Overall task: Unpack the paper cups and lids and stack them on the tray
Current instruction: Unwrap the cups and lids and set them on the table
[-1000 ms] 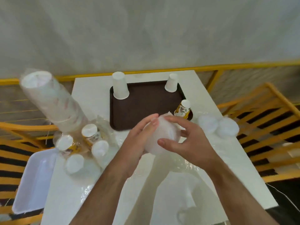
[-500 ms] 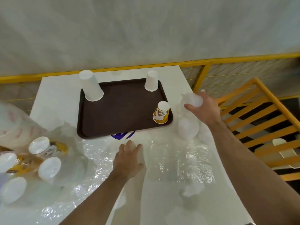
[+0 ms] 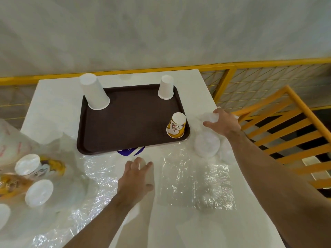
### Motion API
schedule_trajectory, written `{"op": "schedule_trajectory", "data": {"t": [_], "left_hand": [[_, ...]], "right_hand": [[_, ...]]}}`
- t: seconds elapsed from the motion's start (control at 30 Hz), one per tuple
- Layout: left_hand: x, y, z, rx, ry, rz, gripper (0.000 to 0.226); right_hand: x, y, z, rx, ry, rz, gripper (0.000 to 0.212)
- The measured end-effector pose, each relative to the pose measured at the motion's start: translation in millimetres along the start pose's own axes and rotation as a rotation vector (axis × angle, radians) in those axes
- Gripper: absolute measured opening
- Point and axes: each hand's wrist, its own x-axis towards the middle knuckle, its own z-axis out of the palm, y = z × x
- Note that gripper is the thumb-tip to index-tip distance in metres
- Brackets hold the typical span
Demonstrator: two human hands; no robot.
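A dark brown tray lies on the white table. On it stand, upside down, a tall white cup stack, a small white cup and a yellow printed cup. My right hand grips a bundle of white lids at the table's right edge, right of the tray. More white lids lie just below it. My left hand rests on a wrapped white stack in front of the tray, fingers curled around it.
Clear plastic wrap covers the table's near half. Bagged cup stacks lie at the left edge. A yellow railing runs behind the table and a yellow slatted chair stands to the right.
A second ago both hands held one white lid bundle together in front of the tray. My right hand carried lids out to the table's right edge; my left dropped to the wrapped stack.
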Motion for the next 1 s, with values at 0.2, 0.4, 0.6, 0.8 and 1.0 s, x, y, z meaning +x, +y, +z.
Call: {"op": "schedule_trajectory", "data": {"t": [0.2, 0.4, 0.6, 0.8, 1.0], "left_hand": [[-0.2, -2.1, 4.6, -0.008, 0.02, 0.007, 0.078], [-2.0, -4.4, 7.5, -0.017, 0.026, 0.008, 0.078], [-2.8, -5.1, -2.7, -0.023, -0.017, 0.014, 0.054], [-25.1, -13.8, -36.2, -0.313, 0.009, -0.102, 0.041], [-87.7, -23.9, -80.4, -0.491, 0.163, -0.121, 0.025]], "right_hand": [[2.9, -10.9, 1.2, -0.088, -0.047, -0.033, 0.074], [2.0, -16.4, 2.8, -0.146, -0.13, -0.033, 0.088], [-15.6, -27.8, -11.8, -0.19, -0.079, 0.006, 0.079], [-83.2, -53.9, -19.0, -0.039, 0.143, -0.157, 0.034], [-178.6, -115.5, -9.2, 0.16, 0.165, -0.366, 0.014]]}}
